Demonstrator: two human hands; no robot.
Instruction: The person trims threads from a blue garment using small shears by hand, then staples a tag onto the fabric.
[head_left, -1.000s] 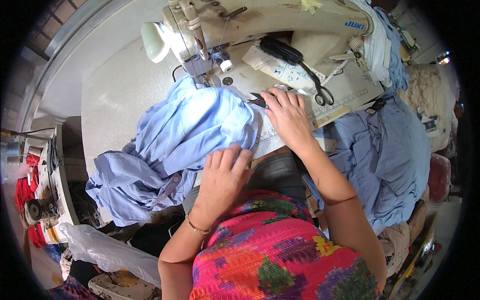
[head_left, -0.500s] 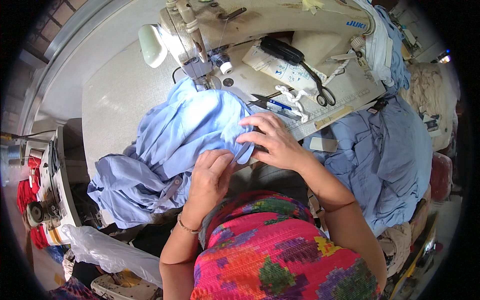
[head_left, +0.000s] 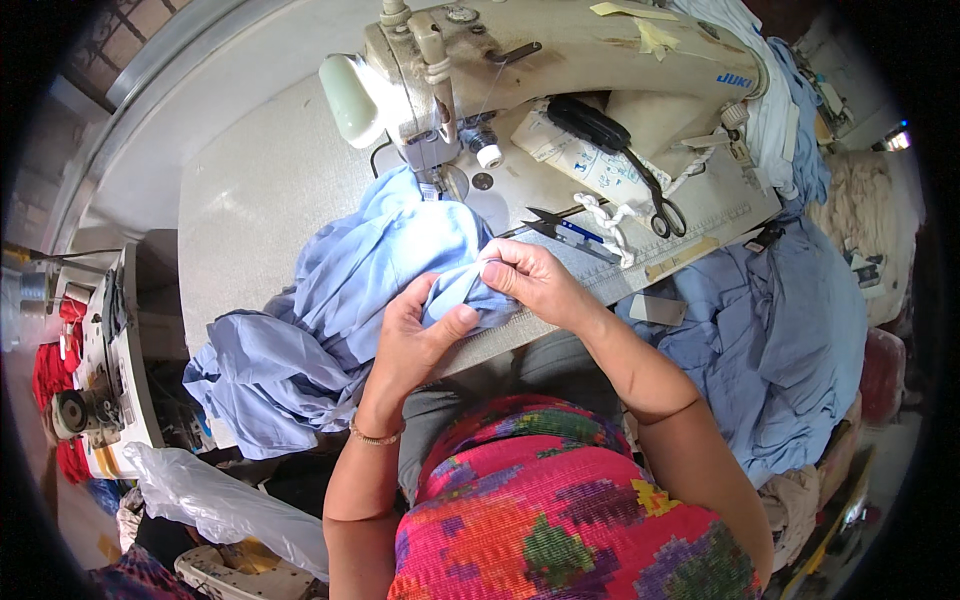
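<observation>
A light blue garment (head_left: 345,270), apparently a shirt, lies bunched on the sewing table, its far end reaching up to the needle area of the sewing machine (head_left: 560,50). My left hand (head_left: 420,325) holds the near edge of the cloth, thumb on top and the other fingers partly behind it. Just to the right, my right hand (head_left: 530,280) pinches a folded edge of the same garment between thumb and fingers. A small white label (head_left: 429,191) shows on the fabric by the presser foot.
Thread snips (head_left: 570,232), black-handled scissors (head_left: 640,170), a marked paper and a white twisted cord lie right of the needle. More blue garments (head_left: 750,320) are heaped at the right. A clear plastic bag (head_left: 220,500) and another machine (head_left: 90,410) are at the left.
My right hand has gone from spread fingers on the cloth to pinching its edge. My left thumb has opened outward over the fabric, and the edge is turned up. The view has shifted slightly.
</observation>
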